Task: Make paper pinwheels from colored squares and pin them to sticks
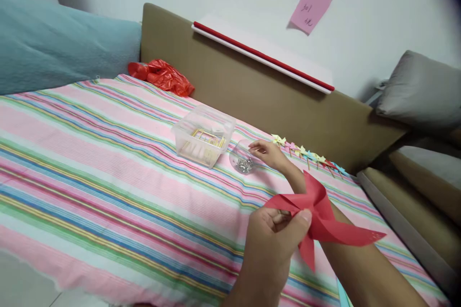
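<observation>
A folded red paper pinwheel [319,211] is pinched at its centre between the thumb and fingers of my left hand [275,235]. My right arm passes behind the pinwheel. Beyond it, my right hand [268,153] is at the right rim of a clear round bowl [236,156] with small silvery metal pieces [245,165] in it. The fingertips of that hand are closed together by a thin thing too small to make out.
A clear plastic box [196,151] with yellow-edged items stands left of the bowl on the striped cloth [144,192]. Small paper pinwheels on sticks [302,151] lie in a row at the right. A red plastic bag [165,76] rests by the headboard [230,86].
</observation>
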The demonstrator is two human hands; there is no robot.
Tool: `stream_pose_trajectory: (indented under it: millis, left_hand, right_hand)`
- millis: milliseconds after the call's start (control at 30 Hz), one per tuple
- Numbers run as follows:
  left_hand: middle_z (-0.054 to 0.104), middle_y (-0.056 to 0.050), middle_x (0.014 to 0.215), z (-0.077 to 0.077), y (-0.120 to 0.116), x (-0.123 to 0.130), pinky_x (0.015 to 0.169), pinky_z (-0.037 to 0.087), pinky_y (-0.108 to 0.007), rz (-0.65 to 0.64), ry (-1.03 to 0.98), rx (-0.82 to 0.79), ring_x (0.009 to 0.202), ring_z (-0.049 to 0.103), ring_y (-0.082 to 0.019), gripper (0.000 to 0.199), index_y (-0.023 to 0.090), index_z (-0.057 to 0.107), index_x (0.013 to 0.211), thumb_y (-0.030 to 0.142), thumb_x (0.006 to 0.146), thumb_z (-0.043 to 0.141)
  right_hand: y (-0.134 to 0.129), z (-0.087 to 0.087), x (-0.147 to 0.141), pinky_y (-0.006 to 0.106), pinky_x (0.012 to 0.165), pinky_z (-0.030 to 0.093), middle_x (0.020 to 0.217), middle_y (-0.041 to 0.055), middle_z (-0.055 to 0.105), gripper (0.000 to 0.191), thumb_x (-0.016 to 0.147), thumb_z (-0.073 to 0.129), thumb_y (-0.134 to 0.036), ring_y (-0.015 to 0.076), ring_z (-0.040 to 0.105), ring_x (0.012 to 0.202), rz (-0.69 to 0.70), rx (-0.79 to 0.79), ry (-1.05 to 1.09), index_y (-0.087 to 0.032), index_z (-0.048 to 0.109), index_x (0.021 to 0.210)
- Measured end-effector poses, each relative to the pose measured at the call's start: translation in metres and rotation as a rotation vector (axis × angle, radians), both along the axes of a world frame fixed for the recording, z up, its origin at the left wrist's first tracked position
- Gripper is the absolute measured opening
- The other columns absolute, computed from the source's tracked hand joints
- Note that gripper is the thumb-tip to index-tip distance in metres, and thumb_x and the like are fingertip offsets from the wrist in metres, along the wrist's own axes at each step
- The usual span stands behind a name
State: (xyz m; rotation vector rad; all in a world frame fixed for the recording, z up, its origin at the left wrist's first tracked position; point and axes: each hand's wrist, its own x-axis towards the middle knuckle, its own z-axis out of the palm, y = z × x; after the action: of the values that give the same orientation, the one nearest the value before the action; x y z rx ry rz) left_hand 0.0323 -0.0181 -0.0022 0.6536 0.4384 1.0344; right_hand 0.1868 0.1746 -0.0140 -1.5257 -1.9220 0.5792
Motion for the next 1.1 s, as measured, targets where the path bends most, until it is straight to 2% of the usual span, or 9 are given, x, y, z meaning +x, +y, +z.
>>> stream_pose_trajectory:
  millis: [100,200,333,533,800,933,1033,1100]
  left_hand:
    - [0.040,0.002,0.061,0.003,0.003,-0.003,0.057,0.027,-0.025,-0.029,-0.034,-0.026,0.060,0.033,-0.009,0.045,0.015,0.053,0.061,0.050,0.075,0.077]
    - [0.041,0.002,0.061,0.003,0.003,-0.002,0.056,0.026,-0.025,-0.043,-0.054,-0.059,0.060,0.032,-0.009,0.048,0.015,0.051,0.060,0.052,0.071,0.079]
    - [0.041,0.001,0.061,-0.001,0.003,-0.001,0.055,0.025,-0.025,-0.051,-0.056,-0.052,0.059,0.032,-0.009,0.047,0.015,0.051,0.061,0.052,0.074,0.077]
    - [0.040,0.003,0.059,-0.003,0.003,-0.001,0.053,0.023,-0.025,-0.039,-0.059,-0.026,0.057,0.030,-0.008,0.047,0.016,0.050,0.059,0.050,0.076,0.076]
    - [0.048,0.001,0.060,-0.005,0.003,0.005,0.057,0.031,-0.024,-0.009,-0.099,-0.074,0.058,0.037,-0.009,0.047,0.012,0.063,0.064,0.055,0.069,0.082]
    - [0.048,0.000,0.061,-0.002,0.003,0.003,0.058,0.032,-0.024,-0.009,-0.096,-0.080,0.059,0.038,-0.010,0.043,0.012,0.063,0.064,0.050,0.070,0.082]
    - [0.044,0.001,0.060,0.003,0.004,-0.003,0.056,0.028,-0.024,-0.007,-0.077,-0.089,0.058,0.034,-0.009,0.044,0.013,0.057,0.061,0.049,0.071,0.080]
    - [0.041,0.003,0.059,0.006,0.006,-0.009,0.055,0.027,-0.024,0.009,-0.062,-0.084,0.057,0.032,-0.009,0.043,0.014,0.055,0.060,0.048,0.072,0.079]
  right_hand:
    - [0.033,-0.011,-0.009,0.033,0.074,0.055,0.084,0.0022,0.072,0.011,0.084,0.074,-0.025,0.0152,0.067,0.073,0.156,-0.154,-0.135,-0.015,0.069,0.085]
    - [0.049,-0.025,-0.013,0.034,0.075,0.057,0.091,0.0020,0.070,0.018,0.093,0.067,-0.031,0.0146,0.067,0.079,0.242,-0.237,-0.219,-0.014,0.067,0.095]
    - [0.056,-0.039,-0.015,0.036,0.078,0.059,0.105,0.0050,0.069,0.022,0.096,0.064,-0.033,0.0169,0.068,0.088,0.269,-0.262,-0.256,-0.014,0.066,0.107]
    - [0.055,-0.048,-0.017,0.035,0.076,0.059,0.102,0.0044,0.069,0.020,0.095,0.064,-0.032,0.0163,0.068,0.086,0.250,-0.246,-0.250,-0.014,0.066,0.105]
    - [0.049,-0.045,-0.027,0.034,0.077,0.058,0.101,0.0040,0.069,0.019,0.096,0.064,-0.032,0.0158,0.067,0.085,0.201,-0.229,-0.202,-0.015,0.067,0.103]
    - [0.045,-0.033,-0.031,0.030,0.070,0.055,0.081,-0.0006,0.067,0.014,0.090,0.069,-0.027,0.0130,0.064,0.072,0.169,-0.168,-0.127,-0.014,0.065,0.086]
    - [0.025,-0.014,-0.022,0.027,0.068,0.050,0.071,-0.0030,0.063,0.010,0.079,0.073,-0.022,0.0120,0.059,0.066,0.077,-0.050,-0.015,-0.017,0.064,0.079]
    - [-0.006,-0.001,-0.007,0.028,0.067,0.048,0.073,-0.0023,0.065,0.012,0.073,0.073,-0.024,0.0131,0.058,0.066,-0.030,0.041,0.066,-0.019,0.064,0.079]
